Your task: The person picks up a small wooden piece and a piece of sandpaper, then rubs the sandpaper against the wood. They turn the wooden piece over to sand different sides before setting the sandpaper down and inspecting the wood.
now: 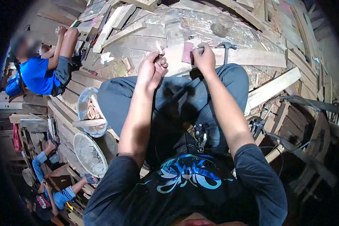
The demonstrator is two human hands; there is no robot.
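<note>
Wooden planks (252, 56) and offcuts covered the floor where the person sat, knees up in dark trousers (229, 81), with both hands raised in front of them over the boards. The left hand (152, 69) was closed, with the thumb and forefinger pinched narrowly on a pale sliver (159, 49) that stood up just above the knuckles. The right hand (204, 56) was near it, a little farther out and to the right, and the two hands were not touching. Its fingers were bunched tight into a loose fist. I could not make out whether anything sat between the fingertips.

A reddish-brown block (187, 52) lay on the boards just beside the right hand, on its left, between the two hands. A hammer (226, 47) rested just to the right of that hand, its metal head up on a plank. Farther off stood a glass jar (222, 24) among shavings.

To the left of the person's legs lay a clear plastic bag (88, 111) of wood scraps. A round pan (90, 152) sat nearer, just below the bag. At the far left another person in a blue shirt (37, 75) sat on the boards with one knee drawn up, well apart from the hands.
</note>
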